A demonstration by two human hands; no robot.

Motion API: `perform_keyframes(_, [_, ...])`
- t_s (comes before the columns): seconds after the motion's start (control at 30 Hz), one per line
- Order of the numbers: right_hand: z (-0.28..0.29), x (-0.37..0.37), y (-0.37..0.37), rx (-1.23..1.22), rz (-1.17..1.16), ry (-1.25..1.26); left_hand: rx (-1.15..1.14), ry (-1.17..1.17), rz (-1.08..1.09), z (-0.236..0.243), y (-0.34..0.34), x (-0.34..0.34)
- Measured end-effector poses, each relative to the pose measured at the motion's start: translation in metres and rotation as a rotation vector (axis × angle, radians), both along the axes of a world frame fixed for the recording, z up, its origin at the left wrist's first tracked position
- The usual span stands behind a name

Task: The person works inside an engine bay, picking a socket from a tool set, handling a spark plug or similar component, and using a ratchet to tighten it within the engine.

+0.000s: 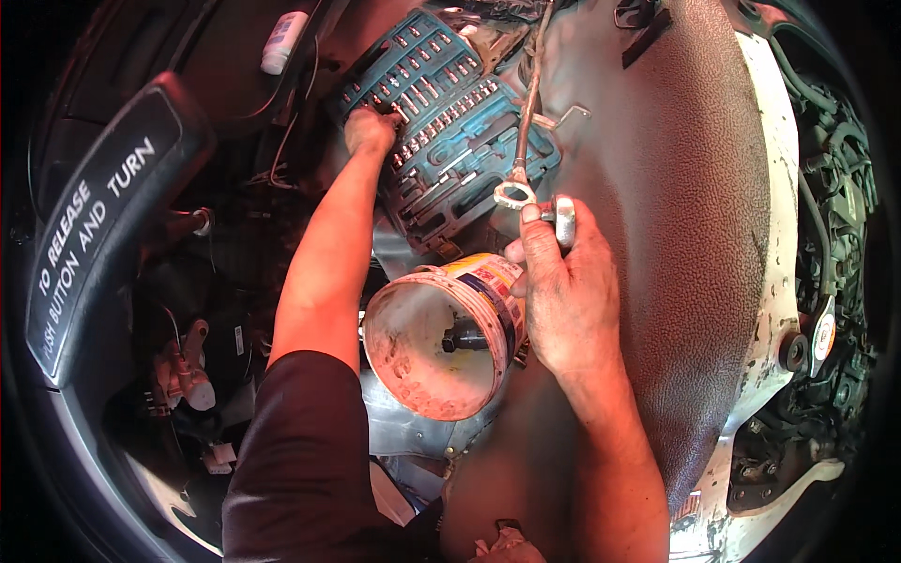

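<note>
While the left hand, its grip unclear, touches the socket case, the right hand clasps a metal piece.

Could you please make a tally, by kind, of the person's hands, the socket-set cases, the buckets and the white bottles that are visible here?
Hands: 2, left hand and right hand
Blue socket-set case: 1
Bucket: 1
White bottle: 1
Total: 5
</note>
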State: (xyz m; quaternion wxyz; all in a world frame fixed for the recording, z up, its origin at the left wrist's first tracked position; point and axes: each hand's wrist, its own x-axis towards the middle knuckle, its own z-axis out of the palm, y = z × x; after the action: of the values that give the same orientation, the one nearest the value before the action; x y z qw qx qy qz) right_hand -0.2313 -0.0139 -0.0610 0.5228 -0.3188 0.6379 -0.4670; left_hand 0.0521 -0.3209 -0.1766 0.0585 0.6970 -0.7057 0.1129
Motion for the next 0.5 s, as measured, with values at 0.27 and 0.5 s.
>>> perform_keyframes(0.27, [0.004,-0.002,0.003,0.004,0.002,-0.066,0.336,0.515,0.372,-0.017,-0.006,0.019])
perform_keyframes(0.5, [0.001,-0.003,0.011,-0.014,-0.003,-0.010,0.444,0.425,0.365,-0.025,-0.022,0.032])
